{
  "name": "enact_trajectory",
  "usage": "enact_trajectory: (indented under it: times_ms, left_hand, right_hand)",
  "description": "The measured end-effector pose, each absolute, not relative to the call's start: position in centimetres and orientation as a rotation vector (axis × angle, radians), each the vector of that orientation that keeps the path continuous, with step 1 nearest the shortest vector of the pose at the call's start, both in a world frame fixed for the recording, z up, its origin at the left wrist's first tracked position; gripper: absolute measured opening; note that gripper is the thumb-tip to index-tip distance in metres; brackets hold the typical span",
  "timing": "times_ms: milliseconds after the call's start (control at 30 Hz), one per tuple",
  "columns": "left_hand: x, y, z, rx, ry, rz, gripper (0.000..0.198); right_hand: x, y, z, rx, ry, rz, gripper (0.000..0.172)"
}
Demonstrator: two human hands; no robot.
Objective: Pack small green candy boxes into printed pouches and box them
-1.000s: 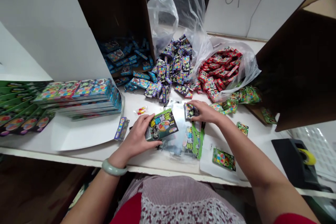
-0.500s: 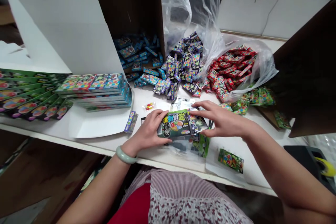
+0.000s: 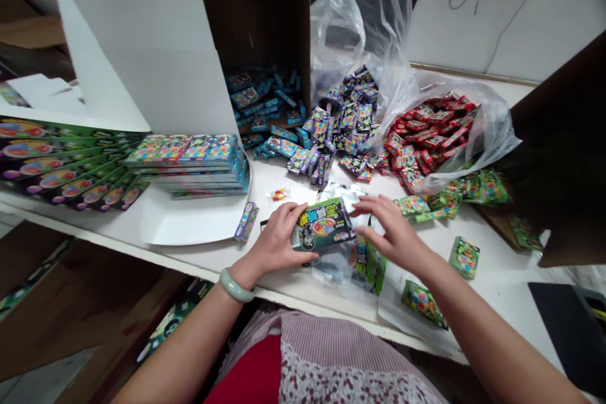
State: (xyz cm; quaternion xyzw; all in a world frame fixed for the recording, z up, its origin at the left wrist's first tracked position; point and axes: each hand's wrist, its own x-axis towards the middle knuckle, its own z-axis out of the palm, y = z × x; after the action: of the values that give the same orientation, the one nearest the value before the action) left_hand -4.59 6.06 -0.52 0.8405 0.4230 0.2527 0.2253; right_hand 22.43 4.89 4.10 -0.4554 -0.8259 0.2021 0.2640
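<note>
A white tabletop [image 3: 438, 243] stretches before the person; at their 11 o'clock, a stack of printed boxes [image 3: 189, 167] sits in an open white carton [image 3: 189, 228]; the left hand [image 3: 279, 240] is clamped on a dark green box [image 3: 326, 225], close in at 12 o'clock; farther out at 12, purple packs [image 3: 350, 120] lie heaped; the right hand [image 3: 392, 233], at 1 o'clock, has fingers apart beside the box's right end, touching or not I can't tell; beyond, red packs [image 3: 435, 132] lie in a clear bag [image 3: 499, 139].

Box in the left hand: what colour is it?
The box is mostly dark green and black, with yellow and blue lettering; best seen in the head view.
</note>
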Motion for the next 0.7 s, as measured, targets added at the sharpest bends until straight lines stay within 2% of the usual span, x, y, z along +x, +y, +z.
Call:
enact_trajectory:
  times_ms: [133,300,467,700]
  left_hand:
    - [-4.9,5.7,-0.3,2.25,1.139,0.716,0.104]
    - [-6.5,4.9,0.1,2.097,1.177,0.832,0.106]
    - [-7.3,3.4,0.1,2.006,1.074,1.022,0.108]
    - [-8.9,2.7,-0.7,1.977,1.101,1.058,0.111]
  right_hand:
    - [21.4,4.8,3.2,-1.194,-2.135,0.68,0.033]
    - [19.2,11.4,3.9,-1.325,-1.743,0.666,0.025]
    - [10.0,19.9,4.8,-1.429,-2.384,0.328,0.024]
    - [3.2,24.9,2.1,-1.592,-2.427,0.149,0.028]
